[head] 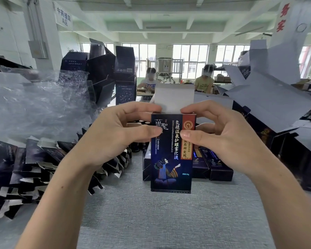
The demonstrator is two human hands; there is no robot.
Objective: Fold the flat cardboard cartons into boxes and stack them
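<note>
A tall dark blue carton (pixel 171 159) with Chinese print and a figure stands upright above the grey table (pixel 169 212), its white top flap (pixel 174 97) raised. My left hand (pixel 118 133) pinches its upper left edge, thumb on the printed front. On the upper right edge my right hand (pixel 221 133) pinches the same way. A long row of flat dark cartons (pixel 43 169) lies fanned out at the left. Folded boxes (pixel 212 166) lie on their sides behind the held carton.
Crumpled clear plastic wrap (pixel 34 105) covers the left pile. Opened dark boxes (pixel 104 69) stand stacked at the back left, and unfolded white-backed cartons (pixel 269 83) pile up at the right. Two people (pixel 205 81) sit at a far table.
</note>
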